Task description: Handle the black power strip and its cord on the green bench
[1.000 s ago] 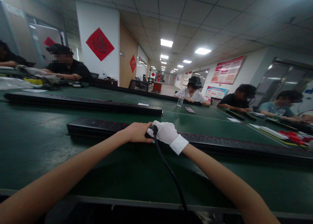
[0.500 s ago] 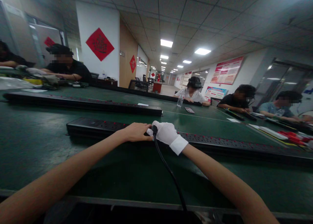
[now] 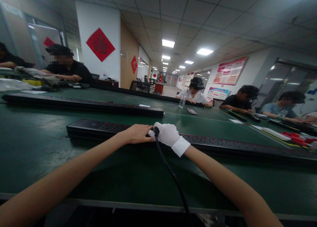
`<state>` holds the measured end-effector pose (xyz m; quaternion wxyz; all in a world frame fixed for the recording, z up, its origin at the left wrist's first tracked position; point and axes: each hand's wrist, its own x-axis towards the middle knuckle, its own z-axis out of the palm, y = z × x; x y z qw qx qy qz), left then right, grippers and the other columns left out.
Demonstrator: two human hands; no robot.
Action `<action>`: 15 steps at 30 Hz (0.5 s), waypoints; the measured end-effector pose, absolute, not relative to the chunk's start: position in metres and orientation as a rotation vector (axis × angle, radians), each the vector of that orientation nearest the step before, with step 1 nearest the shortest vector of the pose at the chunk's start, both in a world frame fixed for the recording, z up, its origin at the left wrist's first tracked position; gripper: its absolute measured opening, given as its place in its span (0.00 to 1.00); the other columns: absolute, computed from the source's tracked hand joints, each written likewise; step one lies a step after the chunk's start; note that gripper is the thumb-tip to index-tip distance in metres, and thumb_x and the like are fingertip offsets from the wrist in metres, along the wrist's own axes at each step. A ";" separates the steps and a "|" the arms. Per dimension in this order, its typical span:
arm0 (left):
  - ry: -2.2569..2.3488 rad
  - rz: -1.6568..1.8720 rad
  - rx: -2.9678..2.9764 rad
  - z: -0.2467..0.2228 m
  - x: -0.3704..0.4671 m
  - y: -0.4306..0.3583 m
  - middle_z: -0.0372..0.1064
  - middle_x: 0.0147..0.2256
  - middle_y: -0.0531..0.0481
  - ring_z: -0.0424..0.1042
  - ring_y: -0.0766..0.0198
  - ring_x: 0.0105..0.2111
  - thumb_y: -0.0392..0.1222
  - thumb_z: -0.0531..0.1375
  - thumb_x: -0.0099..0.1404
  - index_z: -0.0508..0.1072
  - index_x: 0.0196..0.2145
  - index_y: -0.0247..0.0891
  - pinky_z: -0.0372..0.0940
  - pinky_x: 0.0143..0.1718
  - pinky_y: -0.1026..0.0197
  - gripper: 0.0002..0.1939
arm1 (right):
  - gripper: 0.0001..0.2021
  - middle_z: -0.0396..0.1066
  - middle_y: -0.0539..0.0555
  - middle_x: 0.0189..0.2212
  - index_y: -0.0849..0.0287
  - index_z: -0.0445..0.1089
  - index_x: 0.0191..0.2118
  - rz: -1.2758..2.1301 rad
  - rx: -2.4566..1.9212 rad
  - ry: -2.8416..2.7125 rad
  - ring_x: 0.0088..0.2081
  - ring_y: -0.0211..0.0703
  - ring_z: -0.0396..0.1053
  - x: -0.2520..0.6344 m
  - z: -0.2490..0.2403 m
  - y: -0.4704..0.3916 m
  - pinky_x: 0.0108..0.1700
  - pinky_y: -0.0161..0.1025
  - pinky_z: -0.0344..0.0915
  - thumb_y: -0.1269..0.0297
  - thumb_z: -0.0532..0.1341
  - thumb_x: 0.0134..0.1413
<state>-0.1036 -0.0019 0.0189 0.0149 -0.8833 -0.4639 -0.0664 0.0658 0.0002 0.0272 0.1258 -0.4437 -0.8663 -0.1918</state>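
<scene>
A long black power strip [image 3: 223, 144] with rows of sockets and small red parts lies across the green table. My right hand [image 3: 168, 134], in a white glove, is closed around a black plug [image 3: 156, 131] at the strip's top. From the plug a black cable [image 3: 170, 171] runs down over the table's near edge. Bare and ungloved, my left hand [image 3: 140, 133] rests on the strip just left of the plug, thumb and fingers apart around its body. The plug's prongs are hidden.
Behind lies a second black strip [image 3: 81, 105]. Farther back are a clear bottle [image 3: 182, 100], a phone [image 3: 191, 111] and another long strip [image 3: 138, 94]. Several people sit around the table. A white strip [image 3: 276, 134] and red items [image 3: 293, 138] are at the right.
</scene>
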 end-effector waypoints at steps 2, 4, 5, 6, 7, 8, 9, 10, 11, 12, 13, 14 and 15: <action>-1.432 -0.212 -2.750 0.019 -0.103 -0.002 0.67 0.41 0.44 0.67 0.55 0.37 0.67 0.41 0.57 0.61 0.46 0.38 0.59 0.36 0.58 0.33 | 0.22 0.70 0.53 0.28 0.55 0.62 0.38 -0.552 -1.292 -2.529 0.30 0.45 0.69 0.066 0.027 0.000 0.28 0.36 0.58 0.44 0.42 0.54; -1.431 -0.217 -2.749 0.019 -0.103 -0.003 0.67 0.41 0.44 0.67 0.55 0.37 0.67 0.41 0.57 0.61 0.46 0.38 0.59 0.36 0.58 0.33 | 0.22 0.70 0.53 0.29 0.55 0.62 0.38 -0.553 -1.302 -2.527 0.31 0.45 0.69 0.066 0.027 0.000 0.29 0.36 0.58 0.44 0.42 0.54; -1.436 -0.219 -2.746 0.019 -0.103 -0.003 0.66 0.41 0.44 0.67 0.55 0.38 0.67 0.41 0.57 0.61 0.46 0.38 0.59 0.36 0.58 0.33 | 0.22 0.70 0.53 0.29 0.55 0.62 0.38 -0.555 -1.306 -2.525 0.31 0.45 0.69 0.066 0.026 0.000 0.29 0.36 0.58 0.44 0.43 0.54; -1.440 -0.220 -2.745 0.019 -0.103 -0.003 0.66 0.41 0.44 0.67 0.55 0.38 0.67 0.41 0.57 0.61 0.47 0.38 0.59 0.36 0.58 0.33 | 0.21 0.70 0.54 0.29 0.55 0.62 0.38 -0.557 -1.308 -2.523 0.31 0.45 0.69 0.066 0.026 0.000 0.29 0.36 0.57 0.45 0.43 0.54; -1.444 -0.219 -2.747 0.019 -0.103 -0.003 0.66 0.41 0.44 0.67 0.55 0.38 0.67 0.41 0.57 0.61 0.47 0.38 0.59 0.35 0.59 0.33 | 0.21 0.70 0.54 0.29 0.55 0.62 0.38 -0.560 -1.308 -2.522 0.31 0.45 0.69 0.066 0.026 0.000 0.29 0.36 0.57 0.45 0.44 0.54; -1.448 -0.217 -2.748 0.019 -0.103 -0.003 0.67 0.41 0.44 0.67 0.55 0.38 0.67 0.41 0.57 0.61 0.47 0.38 0.59 0.35 0.59 0.33 | 0.20 0.70 0.53 0.29 0.55 0.62 0.38 -0.562 -1.305 -2.522 0.31 0.45 0.69 0.066 0.025 0.001 0.29 0.36 0.57 0.45 0.44 0.54; -1.449 -0.215 -2.749 0.019 -0.103 -0.003 0.67 0.41 0.44 0.67 0.55 0.37 0.67 0.41 0.57 0.61 0.46 0.39 0.60 0.35 0.59 0.33 | 0.20 0.70 0.53 0.29 0.55 0.62 0.38 -0.565 -1.303 -2.521 0.31 0.45 0.69 0.066 0.025 0.001 0.29 0.36 0.57 0.45 0.44 0.54; -1.447 -0.214 -2.751 0.019 -0.103 -0.003 0.67 0.41 0.44 0.67 0.56 0.37 0.67 0.41 0.57 0.62 0.46 0.39 0.59 0.34 0.59 0.33 | 0.20 0.70 0.53 0.29 0.55 0.62 0.39 -0.567 -1.303 -2.522 0.31 0.45 0.69 0.066 0.025 0.001 0.29 0.36 0.57 0.45 0.45 0.54; -1.445 -0.215 -2.750 0.019 -0.103 -0.003 0.67 0.41 0.44 0.67 0.56 0.37 0.67 0.41 0.57 0.62 0.46 0.39 0.59 0.35 0.59 0.33 | 0.20 0.70 0.53 0.29 0.55 0.62 0.38 -0.570 -1.305 -2.522 0.31 0.45 0.69 0.066 0.025 0.001 0.29 0.36 0.57 0.45 0.45 0.54; -1.443 -0.215 -2.745 0.019 -0.103 -0.003 0.67 0.41 0.44 0.67 0.56 0.37 0.67 0.41 0.57 0.62 0.46 0.39 0.59 0.35 0.59 0.33 | 0.20 0.71 0.53 0.29 0.55 0.62 0.39 -0.573 -1.307 -2.523 0.31 0.45 0.69 0.066 0.025 0.001 0.29 0.36 0.57 0.45 0.44 0.54; -1.439 -0.215 -2.738 0.019 -0.103 -0.002 0.67 0.41 0.44 0.67 0.55 0.37 0.67 0.41 0.57 0.62 0.46 0.39 0.59 0.35 0.59 0.33 | 0.21 0.71 0.54 0.29 0.55 0.62 0.39 -0.575 -1.308 -2.524 0.31 0.45 0.69 0.066 0.025 0.001 0.29 0.36 0.57 0.45 0.44 0.54; -1.431 -0.215 -2.730 0.018 -0.103 -0.002 0.67 0.41 0.44 0.67 0.55 0.37 0.67 0.41 0.57 0.62 0.46 0.39 0.59 0.35 0.59 0.32 | 0.21 0.71 0.54 0.30 0.55 0.62 0.39 -0.578 -1.306 -2.526 0.31 0.45 0.69 0.066 0.025 0.001 0.29 0.36 0.58 0.44 0.44 0.54; -1.422 -0.213 -2.723 0.018 -0.103 -0.002 0.67 0.41 0.44 0.67 0.55 0.37 0.67 0.41 0.57 0.62 0.45 0.39 0.59 0.36 0.59 0.32 | 0.21 0.71 0.54 0.30 0.55 0.62 0.39 -0.583 -1.303 -2.525 0.31 0.46 0.69 0.067 0.024 0.002 0.29 0.36 0.58 0.44 0.43 0.54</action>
